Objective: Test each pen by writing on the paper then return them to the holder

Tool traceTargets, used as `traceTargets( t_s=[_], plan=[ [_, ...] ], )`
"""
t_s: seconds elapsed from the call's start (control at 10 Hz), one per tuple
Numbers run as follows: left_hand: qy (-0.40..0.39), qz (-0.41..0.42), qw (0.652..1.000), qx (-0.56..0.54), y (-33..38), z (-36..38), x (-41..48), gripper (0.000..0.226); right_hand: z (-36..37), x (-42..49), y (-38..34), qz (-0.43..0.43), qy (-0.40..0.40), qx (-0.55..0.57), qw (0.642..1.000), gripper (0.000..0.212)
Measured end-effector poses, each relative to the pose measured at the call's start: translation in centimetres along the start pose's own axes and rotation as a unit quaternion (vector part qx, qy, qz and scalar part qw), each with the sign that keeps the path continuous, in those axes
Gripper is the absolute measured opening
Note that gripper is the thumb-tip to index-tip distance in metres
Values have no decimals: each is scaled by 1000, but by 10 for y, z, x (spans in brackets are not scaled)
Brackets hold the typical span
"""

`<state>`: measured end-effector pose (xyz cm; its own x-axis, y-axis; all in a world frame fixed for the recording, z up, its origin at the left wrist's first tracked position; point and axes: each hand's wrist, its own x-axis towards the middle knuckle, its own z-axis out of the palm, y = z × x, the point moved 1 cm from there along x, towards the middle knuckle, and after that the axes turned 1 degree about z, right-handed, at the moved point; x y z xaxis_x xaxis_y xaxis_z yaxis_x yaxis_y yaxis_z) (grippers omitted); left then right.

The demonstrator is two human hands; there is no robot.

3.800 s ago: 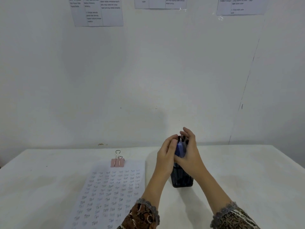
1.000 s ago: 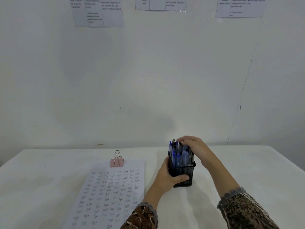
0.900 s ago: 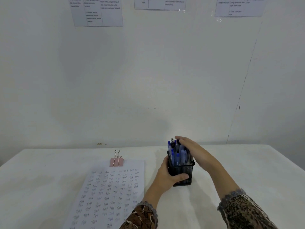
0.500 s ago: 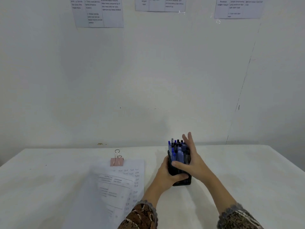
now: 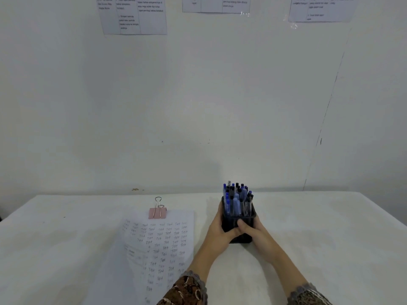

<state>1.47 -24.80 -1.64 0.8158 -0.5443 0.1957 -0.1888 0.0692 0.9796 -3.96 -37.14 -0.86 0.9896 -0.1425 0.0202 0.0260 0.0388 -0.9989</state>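
A black mesh pen holder (image 5: 240,220) stands on the white table, packed with several blue and black pens (image 5: 236,198) that stick up above its rim. My left hand (image 5: 220,234) grips the holder's left side, thumb across its front. My right hand (image 5: 253,231) grips the right side, thumb on the front next to the left thumb. To the left lies the paper (image 5: 163,249), covered with rows of handwritten test words and held at the top by a pink binder clip (image 5: 157,211). Its left part looks lifted or blurred.
The white table (image 5: 330,238) runs up to a white wall (image 5: 198,106). Printed sheets (image 5: 132,16) are taped high on the wall. My patterned sleeves (image 5: 187,289) reach in from the bottom edge.
My right hand has come down from the pen tops to grip the holder's right side. The paper's top sheet, lifted half a second ago, has dropped back nearly flat.
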Motion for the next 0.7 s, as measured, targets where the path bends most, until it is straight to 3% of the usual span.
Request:
traceTargets(
  t_s=[0.2,0.7],
  plan=[
    [48,1,999,14,-7,-13,2,67,14,14,-5,7,-29,2,1000,54],
    [43,5,999,16,-11,-14,-3,66,21,8,-10,0,-16,-44,999,56]
  ],
)
